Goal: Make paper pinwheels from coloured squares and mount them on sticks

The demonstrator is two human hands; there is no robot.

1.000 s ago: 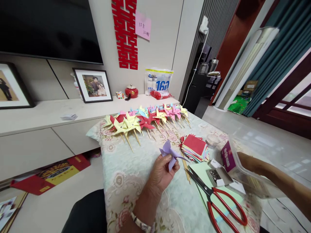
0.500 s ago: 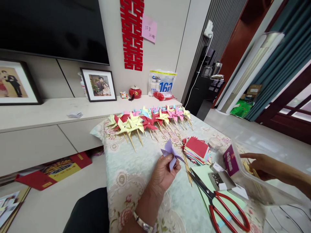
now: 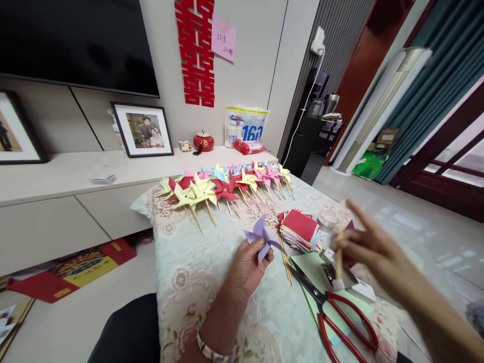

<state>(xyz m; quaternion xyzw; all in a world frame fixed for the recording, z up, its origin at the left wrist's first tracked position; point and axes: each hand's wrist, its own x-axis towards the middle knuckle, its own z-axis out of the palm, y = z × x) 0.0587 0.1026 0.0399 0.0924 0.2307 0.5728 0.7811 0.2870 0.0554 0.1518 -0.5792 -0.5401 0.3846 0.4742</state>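
where the counter (image 3: 196,282) nears its front edge, the left hand (image 3: 245,267) raises a purple paper pinwheel (image 3: 260,236) just above the floral cloth, its fingers pinching the folded centre from below, a hold that probably keeps the four vanes gathered and clear of the surface. the right hand (image 3: 374,252), blurred, hangs over the counter's right side; thumb and curled fingers pinch a thin wooden stick (image 3: 339,259) near its top while the index finger points outward, so the stick stands almost upright above a small open box (image 3: 335,275), whose contents are too small to tell. materials lie within reach between the hands: a stack of coloured paper squares (image 3: 302,229), a few loose sticks (image 3: 285,259) just beside it, and red-handled scissors (image 3: 333,312) towards the front right corner. finished pinwheels (image 3: 223,186) lie in an overlapping row along the far edge, sticks pointing towards the person, well apart from the working area and likely set there to avoid crushing.
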